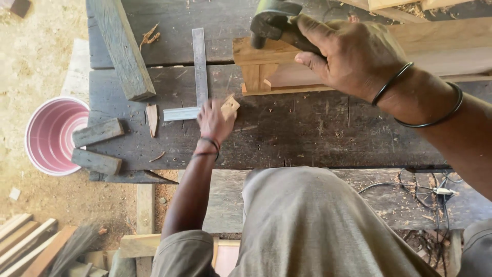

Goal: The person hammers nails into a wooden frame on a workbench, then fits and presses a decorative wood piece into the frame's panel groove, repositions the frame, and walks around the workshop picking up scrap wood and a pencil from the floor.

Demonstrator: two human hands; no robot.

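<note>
Two bare hands work over a dark, weathered workbench (pixel 307 133). The left hand (pixel 214 122) sits near the centre, fingers curled together on a small pale wood block (pixel 230 106) just at its one o'clock, touching the corner of a metal try square (pixel 199 77) whose blade runs up toward twelve. The right hand (pixel 348 54), at two o'clock, has its fingers clamped round the grip of a dark power tool (pixel 271 20) resting on a light timber workpiece (pixel 266 72). At nine o'clock a pink bucket (pixel 48 136) stands on the sandy ground beside two grey offcuts (pixel 97 146). A black cable (pixel 410 187) trails at four o'clock.
</note>
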